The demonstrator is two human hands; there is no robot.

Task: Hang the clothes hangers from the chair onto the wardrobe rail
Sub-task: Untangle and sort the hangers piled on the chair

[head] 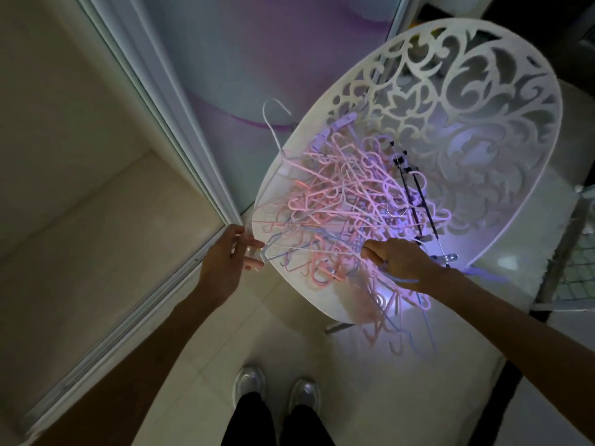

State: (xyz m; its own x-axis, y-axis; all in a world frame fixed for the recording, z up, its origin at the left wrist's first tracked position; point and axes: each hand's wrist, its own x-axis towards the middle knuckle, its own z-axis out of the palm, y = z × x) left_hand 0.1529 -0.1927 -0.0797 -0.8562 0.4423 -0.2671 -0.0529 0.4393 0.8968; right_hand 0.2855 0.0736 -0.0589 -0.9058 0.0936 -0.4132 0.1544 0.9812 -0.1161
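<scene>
Barely begun: hangers [341,201] heaped on the chair [450,101].
Left hand [230,257] pinches one hanger; right hand [397,259] grasps several.

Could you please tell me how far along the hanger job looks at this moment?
Nothing visibly done: no wardrobe rail or hung hanger is in view. In hand: the right hand grips thin hangers at the pile's near edge, and the left hand pinches one too. Left: the tangled heap of pink and blue wire hangers on the white carved round chair.
</scene>
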